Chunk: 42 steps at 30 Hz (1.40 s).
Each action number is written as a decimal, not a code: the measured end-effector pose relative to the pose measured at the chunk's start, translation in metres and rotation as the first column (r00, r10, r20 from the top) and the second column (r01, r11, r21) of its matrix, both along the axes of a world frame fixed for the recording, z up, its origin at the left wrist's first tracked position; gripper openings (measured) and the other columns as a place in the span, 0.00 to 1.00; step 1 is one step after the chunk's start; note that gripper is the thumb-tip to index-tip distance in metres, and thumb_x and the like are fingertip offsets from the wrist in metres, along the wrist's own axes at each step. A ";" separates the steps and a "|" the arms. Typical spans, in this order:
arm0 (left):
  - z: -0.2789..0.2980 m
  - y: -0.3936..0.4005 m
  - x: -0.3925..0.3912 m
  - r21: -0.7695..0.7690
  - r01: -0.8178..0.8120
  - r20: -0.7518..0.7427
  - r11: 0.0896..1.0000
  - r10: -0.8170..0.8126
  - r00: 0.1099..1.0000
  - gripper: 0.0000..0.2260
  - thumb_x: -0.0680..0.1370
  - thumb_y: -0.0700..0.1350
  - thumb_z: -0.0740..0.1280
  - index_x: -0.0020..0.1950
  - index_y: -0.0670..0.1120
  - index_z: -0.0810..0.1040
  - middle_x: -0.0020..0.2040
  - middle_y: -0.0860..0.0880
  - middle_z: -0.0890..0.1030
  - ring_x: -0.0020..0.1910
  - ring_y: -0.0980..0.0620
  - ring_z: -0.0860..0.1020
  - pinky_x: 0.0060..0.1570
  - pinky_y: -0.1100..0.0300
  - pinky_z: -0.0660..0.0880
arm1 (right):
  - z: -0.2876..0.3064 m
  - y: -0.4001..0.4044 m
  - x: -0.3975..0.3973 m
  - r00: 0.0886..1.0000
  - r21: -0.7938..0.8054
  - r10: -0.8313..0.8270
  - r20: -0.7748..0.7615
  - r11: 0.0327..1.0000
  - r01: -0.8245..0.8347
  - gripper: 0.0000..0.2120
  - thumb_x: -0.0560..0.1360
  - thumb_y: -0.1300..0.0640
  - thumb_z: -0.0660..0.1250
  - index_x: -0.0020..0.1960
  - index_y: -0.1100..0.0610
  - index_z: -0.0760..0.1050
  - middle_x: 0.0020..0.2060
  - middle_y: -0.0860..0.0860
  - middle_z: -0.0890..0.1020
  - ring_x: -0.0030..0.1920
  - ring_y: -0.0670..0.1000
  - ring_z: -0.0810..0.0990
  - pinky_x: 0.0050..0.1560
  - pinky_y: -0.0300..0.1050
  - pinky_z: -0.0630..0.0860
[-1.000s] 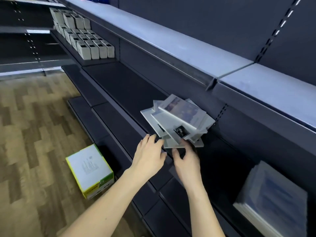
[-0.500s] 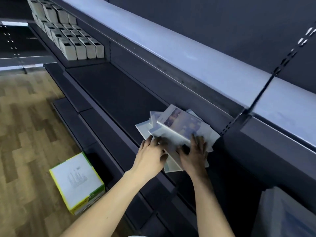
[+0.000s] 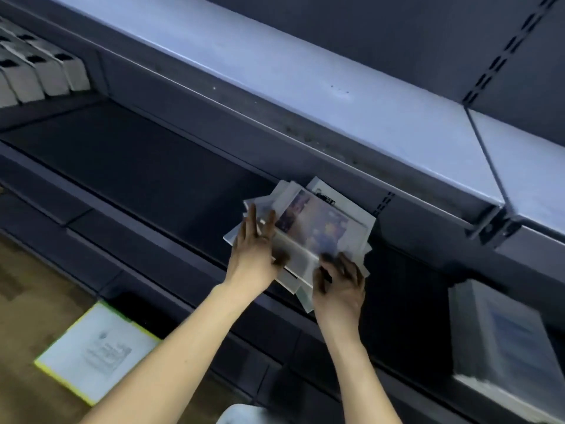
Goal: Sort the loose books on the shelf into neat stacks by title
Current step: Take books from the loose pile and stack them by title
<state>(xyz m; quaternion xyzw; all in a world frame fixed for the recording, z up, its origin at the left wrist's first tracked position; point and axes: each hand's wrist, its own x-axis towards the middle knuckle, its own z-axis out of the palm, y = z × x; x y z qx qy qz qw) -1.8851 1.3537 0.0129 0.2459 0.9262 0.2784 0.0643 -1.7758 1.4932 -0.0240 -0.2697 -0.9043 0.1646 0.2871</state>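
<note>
While both hands are working at the loose books lying askew on the dark shelf, the left hand is lying with straight fingers on the pile's left side and the right hand is curling over its near corner. They look thin, light and glossy, likely to slide; squeezing opposite edges seems safest. Blur is hiding the titles and lower copies.

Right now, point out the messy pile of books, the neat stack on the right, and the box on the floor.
Messy pile of books (image 3: 318, 223), head view, on the top book's cover.
Neat stack (image 3: 501, 328), head view, on its top cover.
Box (image 3: 97, 350), head view, on its white top face.
</note>
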 end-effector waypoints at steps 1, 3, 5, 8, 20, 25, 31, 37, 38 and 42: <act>0.001 0.000 -0.008 -0.028 0.035 0.000 0.999 -0.035 0.999 0.41 0.77 0.56 0.68 0.80 0.55 0.44 0.79 0.46 0.36 0.78 0.40 0.49 0.72 0.43 0.63 | -0.003 -0.002 0.002 0.999 0.003 -0.021 -0.031 1.000 0.021 0.11 0.73 0.60 0.71 0.55 0.54 0.84 0.61 0.57 0.81 0.66 0.60 0.76 0.68 0.48 0.61; 0.003 0.000 -0.016 -0.048 0.088 -0.025 0.995 -0.090 0.996 0.37 0.77 0.57 0.66 0.80 0.52 0.50 0.80 0.44 0.49 0.76 0.39 0.55 0.71 0.45 0.64 | -0.003 -0.011 0.009 0.996 -0.036 -0.050 -0.071 0.998 0.048 0.08 0.72 0.59 0.72 0.50 0.54 0.86 0.60 0.55 0.82 0.64 0.59 0.77 0.70 0.38 0.57; 0.004 0.002 -0.019 -0.038 0.092 -0.086 0.995 -0.095 0.992 0.32 0.77 0.57 0.65 0.78 0.49 0.58 0.74 0.43 0.63 0.71 0.39 0.64 0.66 0.47 0.66 | -0.001 -0.023 0.015 0.994 -0.076 -0.060 -0.096 0.996 0.053 0.07 0.72 0.57 0.70 0.49 0.55 0.85 0.61 0.53 0.81 0.65 0.58 0.76 0.70 0.44 0.63; 0.006 0.000 -0.010 -0.081 0.056 -0.156 0.995 -0.068 0.985 0.28 0.78 0.55 0.64 0.76 0.48 0.62 0.68 0.42 0.70 0.66 0.39 0.67 0.62 0.49 0.69 | -0.001 -0.038 0.022 0.993 -0.201 -0.102 -0.051 0.975 0.090 0.11 0.75 0.54 0.68 0.55 0.52 0.82 0.68 0.53 0.75 0.72 0.57 0.67 0.70 0.55 0.68; 0.012 -0.002 0.050 0.246 0.365 -0.050 0.898 -0.364 0.930 0.13 0.78 0.49 0.64 0.63 0.58 0.77 0.56 0.53 0.82 0.54 0.50 0.79 0.50 0.55 0.77 | 0.013 -0.029 0.033 0.941 -0.612 -0.326 -0.087 0.763 0.208 0.17 0.81 0.41 0.58 0.60 0.49 0.77 0.56 0.50 0.79 0.57 0.51 0.77 0.56 0.43 0.73; 0.013 0.011 0.003 0.081 0.317 -0.198 0.945 -0.297 0.934 0.25 0.79 0.47 0.63 0.76 0.55 0.63 0.66 0.48 0.72 0.61 0.46 0.72 0.53 0.52 0.76 | 0.027 -0.026 0.026 0.965 -0.629 -0.263 0.005 0.750 0.207 0.08 0.77 0.47 0.70 0.54 0.45 0.76 0.51 0.43 0.80 0.49 0.44 0.79 0.43 0.35 0.73; 0.003 0.012 0.021 -0.024 0.329 -0.206 0.944 -0.327 0.922 0.22 0.79 0.48 0.60 0.73 0.50 0.67 0.67 0.46 0.72 0.62 0.45 0.72 0.58 0.51 0.74 | 0.020 -0.034 0.035 0.931 -0.749 -0.365 0.026 0.609 0.259 0.17 0.78 0.45 0.68 0.63 0.50 0.72 0.54 0.46 0.81 0.51 0.47 0.80 0.48 0.39 0.77; 0.008 0.007 0.028 0.087 0.395 -0.099 0.915 -0.387 0.917 0.17 0.81 0.47 0.60 0.69 0.49 0.70 0.60 0.47 0.73 0.53 0.48 0.77 0.49 0.56 0.77 | 0.025 -0.020 0.041 0.905 -0.741 -0.421 0.064 0.587 0.326 0.15 0.78 0.49 0.67 0.63 0.52 0.74 0.54 0.53 0.82 0.47 0.53 0.83 0.49 0.50 0.82; 0.009 0.007 0.027 0.091 0.403 -0.092 0.911 -0.395 0.914 0.16 0.81 0.47 0.60 0.69 0.49 0.70 0.58 0.47 0.74 0.52 0.48 0.78 0.47 0.56 0.76 | 0.029 -0.017 0.043 0.901 -0.749 -0.428 0.064 0.576 0.327 0.12 0.79 0.50 0.66 0.61 0.51 0.74 0.51 0.52 0.82 0.42 0.52 0.83 0.41 0.47 0.83; 0.010 0.007 0.022 0.100 0.436 -0.060 0.895 -0.432 0.900 0.16 0.81 0.46 0.60 0.68 0.50 0.72 0.58 0.49 0.78 0.53 0.48 0.78 0.48 0.57 0.74 | 0.044 -0.010 0.056 0.886 -0.764 -0.464 0.006 0.569 0.303 0.04 0.81 0.56 0.61 0.55 0.51 0.74 0.46 0.51 0.81 0.41 0.51 0.83 0.34 0.42 0.82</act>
